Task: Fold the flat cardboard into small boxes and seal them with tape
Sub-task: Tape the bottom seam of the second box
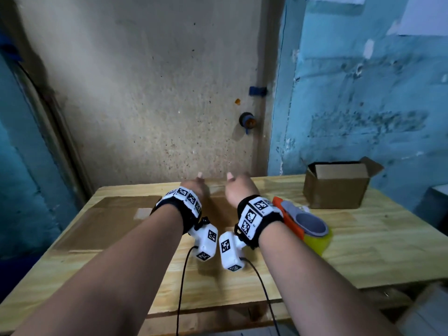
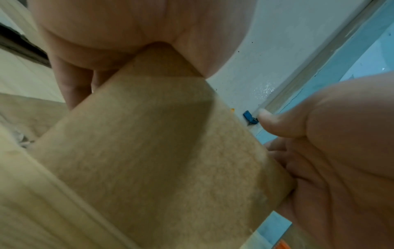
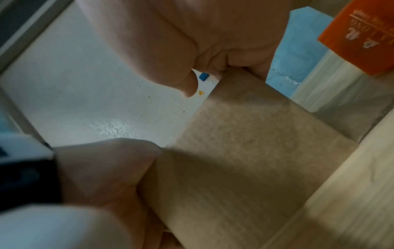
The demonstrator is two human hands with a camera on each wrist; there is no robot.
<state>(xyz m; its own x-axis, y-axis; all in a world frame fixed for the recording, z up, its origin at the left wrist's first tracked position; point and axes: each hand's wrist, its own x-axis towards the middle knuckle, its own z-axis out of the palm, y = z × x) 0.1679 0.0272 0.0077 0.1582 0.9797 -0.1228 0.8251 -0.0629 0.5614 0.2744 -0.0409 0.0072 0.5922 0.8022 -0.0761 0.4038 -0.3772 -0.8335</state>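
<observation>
Your head camera looks forward and down over the counter (image 1: 363, 251) toward the wall. Each wrist camera sits very near its palm, facing upward along the cardboard piece (image 2: 149, 151); both share that cardboard and the blue wall clip (image 3: 204, 76).

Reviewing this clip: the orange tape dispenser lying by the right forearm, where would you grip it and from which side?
Grip the tape dispenser by its orange handle end, nearest the right hand, coming from above and the left. It lies on its side on the table, grey face up, and the bulky yellowish roll fills the near end, so the slimmer far part probably suits curled fingers better.
</observation>
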